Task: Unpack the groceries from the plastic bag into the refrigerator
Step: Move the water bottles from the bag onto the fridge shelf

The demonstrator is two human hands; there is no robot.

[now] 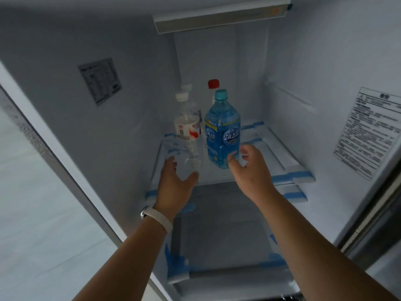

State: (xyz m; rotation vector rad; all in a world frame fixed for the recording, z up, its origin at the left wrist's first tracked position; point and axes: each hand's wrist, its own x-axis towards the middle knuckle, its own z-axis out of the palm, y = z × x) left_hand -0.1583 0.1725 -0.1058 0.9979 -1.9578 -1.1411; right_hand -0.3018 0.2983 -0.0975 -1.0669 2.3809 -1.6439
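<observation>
I am looking into the open refrigerator. A clear water bottle (pixel 188 131) with a white cap and a red-and-white label leans slightly on the upper glass shelf (pixel 290 174). My left hand (pixel 175 185) wraps around its base, thumb in front. Beside it on the right stands a blue drink bottle (pixel 222 131) with a teal cap. My right hand (pixel 249 170) is at that bottle's lower right side, fingers spread and just touching it. Behind these stand a red-capped bottle (pixel 213 84) and another white-capped bottle (pixel 186 87), both mostly hidden.
The shelf edges carry strips of blue tape. A lower shelf (pixel 219 227) lies below my arms. Printed stickers sit on the left wall (pixel 99 81) and right wall (pixel 368 133). A light bar (pixel 219 18) runs across the top. The right half of the upper shelf holds nothing.
</observation>
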